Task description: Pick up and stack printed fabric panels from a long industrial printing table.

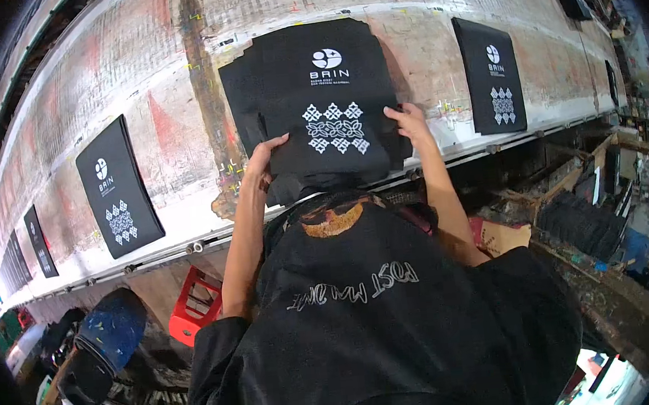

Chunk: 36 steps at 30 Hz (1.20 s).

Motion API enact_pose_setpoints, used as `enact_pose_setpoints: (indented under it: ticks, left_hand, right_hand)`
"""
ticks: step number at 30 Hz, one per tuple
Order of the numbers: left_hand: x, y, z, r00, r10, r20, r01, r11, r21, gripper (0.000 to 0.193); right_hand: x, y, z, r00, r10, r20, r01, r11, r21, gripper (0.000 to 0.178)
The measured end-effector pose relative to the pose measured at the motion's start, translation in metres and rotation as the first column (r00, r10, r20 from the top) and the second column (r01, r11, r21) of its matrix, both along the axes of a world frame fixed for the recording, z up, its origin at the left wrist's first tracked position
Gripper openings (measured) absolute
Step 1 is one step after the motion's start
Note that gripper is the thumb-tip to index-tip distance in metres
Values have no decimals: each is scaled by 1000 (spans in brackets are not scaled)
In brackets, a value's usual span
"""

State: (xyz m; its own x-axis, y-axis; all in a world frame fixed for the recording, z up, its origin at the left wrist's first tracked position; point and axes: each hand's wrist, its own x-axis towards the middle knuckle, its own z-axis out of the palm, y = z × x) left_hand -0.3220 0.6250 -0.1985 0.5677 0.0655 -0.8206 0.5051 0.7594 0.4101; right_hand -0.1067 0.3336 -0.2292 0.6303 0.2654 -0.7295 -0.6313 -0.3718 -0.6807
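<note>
A thick, uneven stack of black cloth pieces (pixel 275 76) lies in front of me, its near edge drooping close to my body. The top piece bears a white emblem with lettering and a white ornamental motif below. My left hand (pixel 261 160) grips the left side near the close edge, thumb on top and fingers mostly hidden under the cloth. On the opposite side, my right hand (pixel 410 123) pinches the edge, its thumb over the black surface beside the motif.
The long table (pixel 181 153) has a stained, paint-marked top and a metal rail along its near edge. Single printed black pieces (pixel 116 190) lie spaced along it, including another piece (pixel 492 76) at right. A red plastic stool (pixel 194 305) and a blue drum (pixel 113 329) stand below left.
</note>
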Motion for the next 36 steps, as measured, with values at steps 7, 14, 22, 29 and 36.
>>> enact_pose_setpoints:
  ticks: [7, 14, 22, 29, 36]
  left_hand:
    - [45, 5, 84, 994, 102, -27, -94, 970, 224, 27]
    - [93, 68, 134, 930, -100, 354, -54, 915, 400, 28]
    - [41, 103, 185, 783, -173, 598, -267, 774, 574, 43]
    - [-41, 53, -28, 992, -93, 91, 12, 766, 643, 90]
    - [-58, -7, -61, 999, -31, -23, 37, 584, 811, 51]
  right_hand:
    - [-23, -10, 5, 971, -53, -233, 91, 983, 160, 60]
    - [56, 48, 112, 969, -242, -46, 185, 590, 786, 34]
    - [54, 69, 189, 861, -9, 509, -293, 809, 510, 31]
    - [-33, 32, 42, 983, -9, 182, -17, 990, 141, 37]
    - [-73, 1, -24, 886, 362, 288, -196, 858, -476, 44]
